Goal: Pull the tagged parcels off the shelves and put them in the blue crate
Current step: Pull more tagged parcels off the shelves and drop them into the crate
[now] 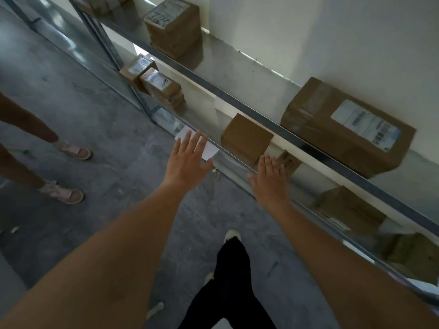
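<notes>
Both my arms reach toward a metal shelving rack (240,100). My left hand (187,160) is open with fingers spread, over a white sheet (209,149) lying at the edge of the middle shelf. My right hand (269,179) is open too, just short of a plain brown parcel (247,138) on that shelf. A small printed box (288,161) sits right past its fingertips. On the upper shelf lies a large taped parcel with a white label (349,125). A stack with handwriting on top (173,24) stands further left. No blue crate is in view.
Two labelled parcels (154,84) sit on the middle shelf at left; more brown boxes (349,210) lie lower right. Another person's legs in sandals (64,172) stand on the grey concrete floor at left. My own dark trouser leg and shoe (231,269) are below.
</notes>
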